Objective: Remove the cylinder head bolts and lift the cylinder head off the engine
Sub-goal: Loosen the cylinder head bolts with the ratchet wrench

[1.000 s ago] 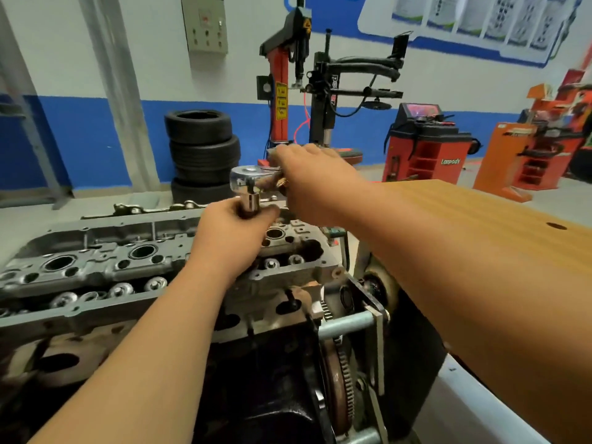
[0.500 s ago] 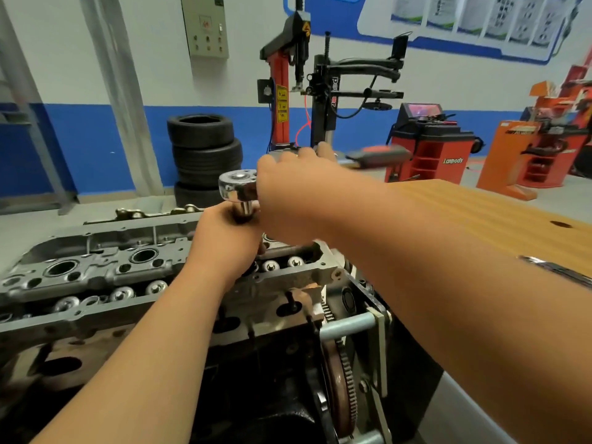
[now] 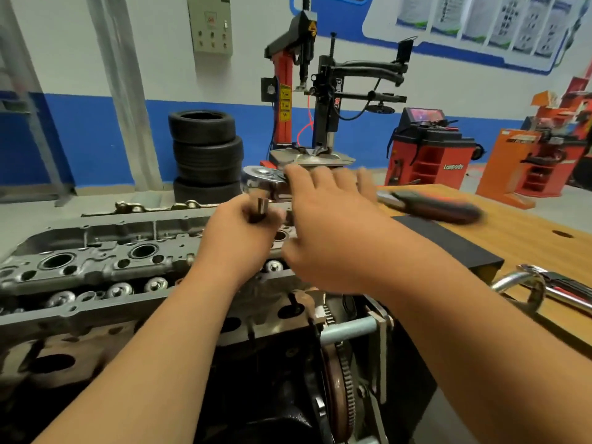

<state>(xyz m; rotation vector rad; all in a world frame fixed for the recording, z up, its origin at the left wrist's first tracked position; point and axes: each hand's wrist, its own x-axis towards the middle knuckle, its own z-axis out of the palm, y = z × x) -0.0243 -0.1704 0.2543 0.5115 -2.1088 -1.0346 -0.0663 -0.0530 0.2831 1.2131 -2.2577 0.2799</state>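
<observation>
The grey alloy cylinder head (image 3: 96,251) sits on the dark engine block (image 3: 96,334) at the lower left, its bolt holes and valve pockets exposed. A chrome ratchet (image 3: 260,179) with a black and red handle (image 3: 439,206) stands over the head's right end, handle pointing right over the bench. My left hand (image 3: 234,238) grips the socket extension (image 3: 261,206) just under the ratchet head. My right hand (image 3: 326,225) lies over the ratchet's neck with fingers spread and motion-blurred; its thumb is hidden.
A wooden bench (image 3: 528,232) on the right carries a black pad (image 3: 448,248) and chrome tools (image 3: 544,290). The toothed flywheel (image 3: 336,389) and stand bracket sit at the engine's right end. Stacked tyres (image 3: 205,155) and a tyre changer (image 3: 307,91) stand behind.
The ratchet handle has swung round to the right over the bench. My right hand has loosened from a grip to spread fingers near the ratchet head. My left hand stays on the extension.
</observation>
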